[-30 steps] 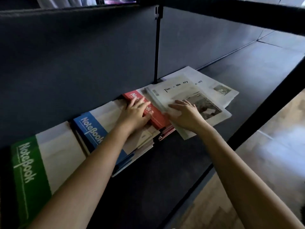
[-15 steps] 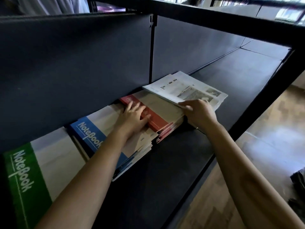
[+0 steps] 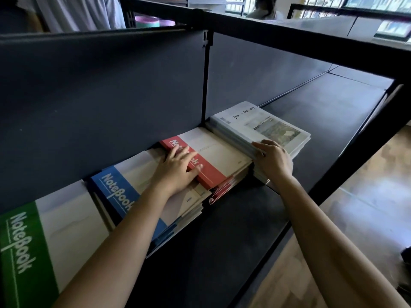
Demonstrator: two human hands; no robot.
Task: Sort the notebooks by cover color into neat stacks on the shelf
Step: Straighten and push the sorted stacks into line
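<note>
Dark metal shelf (image 3: 233,218) in a sunlit room carries four piles along its back panel: green notebooks (image 3: 55,241), blue notebooks (image 3: 115,192), red notebooks (image 3: 213,156) and a white-covered stack (image 3: 266,127), each just beside the next. A person's left hand (image 3: 178,172) lies flat on the top red cover, fingers spread. The right hand (image 3: 275,161) grips the white-covered stack's near corner, fingers curled over its top edge.

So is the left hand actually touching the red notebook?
Touching. The head view shows the left hand lying flat on the red notebook, fingers spread across its red band.
</note>
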